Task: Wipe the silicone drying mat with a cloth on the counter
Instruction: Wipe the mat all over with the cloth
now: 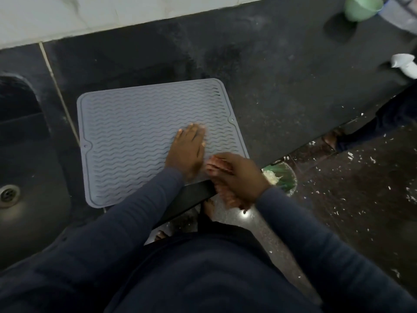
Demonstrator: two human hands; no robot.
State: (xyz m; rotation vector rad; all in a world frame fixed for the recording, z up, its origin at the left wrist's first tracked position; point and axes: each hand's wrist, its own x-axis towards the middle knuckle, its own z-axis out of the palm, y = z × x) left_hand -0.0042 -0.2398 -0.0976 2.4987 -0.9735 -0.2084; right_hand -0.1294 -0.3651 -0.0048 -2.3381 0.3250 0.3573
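A dark sink (22, 154) lies left, a green cup (361, 7) far right; left hand (187, 152) flat, fingers straight, on the grey ridged silicone mat (126, 132); blurred right hand (237, 177) curls, hold unclear.

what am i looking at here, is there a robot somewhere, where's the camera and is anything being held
There is no machine here. A single camera sits on a person's head and looks down at their own two hands, so the dark sleeves at the bottom are the wearer's arms. The left hand lies flat, fingers straight, on a grey ribbed silicone drying mat spread on a dark counter. The right hand is at the mat's near right corner, by the counter's edge. It is blurred, so I cannot tell whether it holds anything, and no cloth shows clearly. A sink lies to the left and a green cup stands far right.
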